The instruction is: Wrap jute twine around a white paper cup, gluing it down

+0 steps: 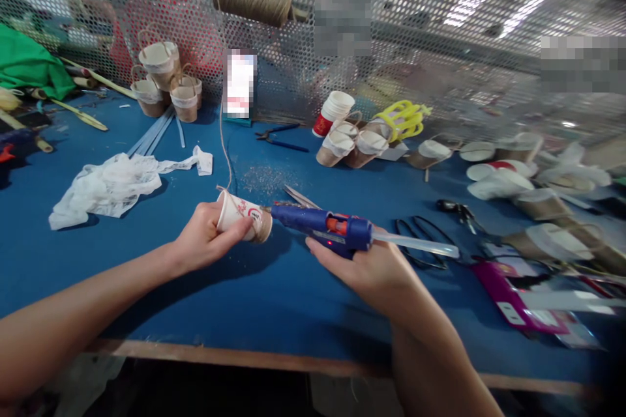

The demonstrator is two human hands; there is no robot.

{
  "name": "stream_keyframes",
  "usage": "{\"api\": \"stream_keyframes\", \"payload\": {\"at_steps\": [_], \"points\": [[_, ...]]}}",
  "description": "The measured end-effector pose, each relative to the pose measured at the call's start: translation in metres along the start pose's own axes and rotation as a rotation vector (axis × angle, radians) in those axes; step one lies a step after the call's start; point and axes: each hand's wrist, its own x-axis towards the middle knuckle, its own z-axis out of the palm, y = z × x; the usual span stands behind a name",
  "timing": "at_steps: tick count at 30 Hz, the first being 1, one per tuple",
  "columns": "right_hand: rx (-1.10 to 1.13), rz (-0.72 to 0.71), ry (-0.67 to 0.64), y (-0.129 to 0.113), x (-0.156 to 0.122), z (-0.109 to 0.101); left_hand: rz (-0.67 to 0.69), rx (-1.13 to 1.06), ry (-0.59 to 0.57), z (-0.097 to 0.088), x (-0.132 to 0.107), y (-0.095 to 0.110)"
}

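My left hand [205, 234] is closed round a small white paper cup [239, 212] lying on its side, its base end wound with brown twine. A strand of that twine [223, 143] runs up from the cup to a big spool [252, 0] on the mesh wall. My right hand [362, 260] grips a blue hot glue gun [325, 228], with a clear glue stick [420, 246] sticking out behind it. The gun's nozzle touches the twine-wrapped end of the cup. Both hands hover just above the blue table [274, 300].
Finished twine-wrapped cups stand at the back left [163, 81] and lie in the middle [349, 143] and right [542, 208]. White lace [112, 182] lies left, pliers [278, 137] behind, black scissors [423, 241] and a magenta packet [513, 300] right. The table's wooden front edge [220, 355] is near.
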Motion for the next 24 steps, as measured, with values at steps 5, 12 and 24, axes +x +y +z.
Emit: {"api": "stream_keyframes", "payload": {"at_steps": [5,12,24], "points": [[-0.1,-0.015,0.032,-0.004,-0.004,0.0,-0.2,-0.073,-0.005,0.0,0.003,-0.002],[-0.268,-0.382,-0.005,0.006,-0.008,-0.004,-0.39,-0.139,0.014,0.0,0.006,-0.001],[0.443,0.372,-0.033,0.015,0.014,-0.015,-0.365,-0.166,0.044,0.001,0.003,-0.002]]}}
